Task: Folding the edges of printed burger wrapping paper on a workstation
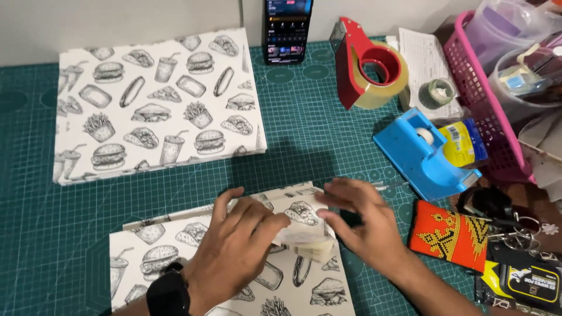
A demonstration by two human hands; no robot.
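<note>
My left hand (237, 240), with a black watch on its wrist, presses down on a sheet of white paper printed with black fast-food drawings (146, 257) near the front of a green cutting mat (304, 129). Its fingers pinch the folded top right corner of that sheet (301, 234). My right hand (363, 219) is at the same corner from the right, fingers spread and blurred, touching the fold. Whether it grips the paper is not clear.
A stack of the same printed paper (158, 105) lies at the back left. A phone (287, 29) leans against the wall. At the right are a red tape gun (369, 64), a blue tape dispenser (418, 149), a pink basket (486, 111), an orange beaded pouch (448, 234) and keys (509, 219).
</note>
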